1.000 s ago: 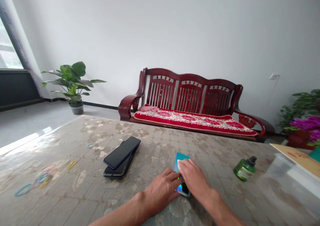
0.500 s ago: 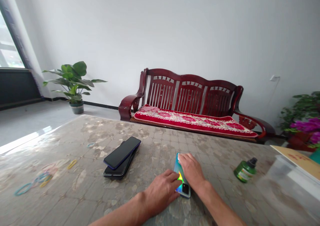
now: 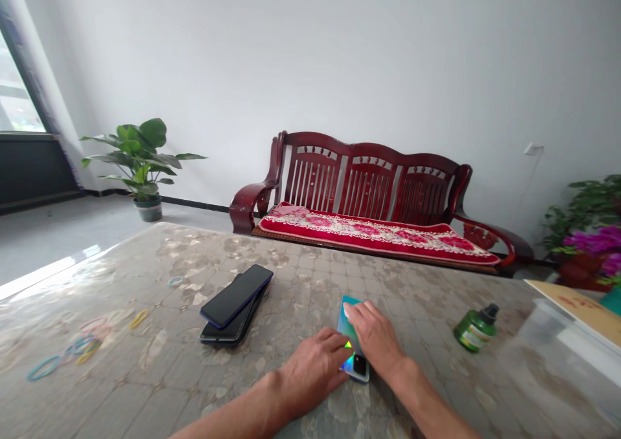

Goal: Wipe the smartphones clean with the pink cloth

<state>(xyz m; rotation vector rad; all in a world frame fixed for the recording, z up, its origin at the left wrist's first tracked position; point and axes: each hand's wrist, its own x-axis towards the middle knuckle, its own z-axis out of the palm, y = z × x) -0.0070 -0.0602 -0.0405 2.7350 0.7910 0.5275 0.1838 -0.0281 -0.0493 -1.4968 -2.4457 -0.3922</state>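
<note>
A teal phone with a shiny rainbow back (image 3: pixel 352 355) lies face down on the patterned table (image 3: pixel 160 335). My left hand (image 3: pixel 313 371) grips its near left edge, fingers curled against it. My right hand (image 3: pixel 373 339) lies on top of the phone with fingers together, pressing flat along its right side. Two dark phones (image 3: pixel 236 302) are stacked one on the other to the left, apart from both hands.
A small green bottle with a black cap (image 3: pixel 476 328) stands to the right. Several coloured rubber bands (image 3: pixel 80 348) lie at the left of the table. A box lid and clear sheet (image 3: pixel 577 313) sit far right. A red wooden bench (image 3: pixel 369 203) stands behind.
My right hand has slid a little forward along the teal phone's back and back again. The left hand stays at the phone's near edge.
</note>
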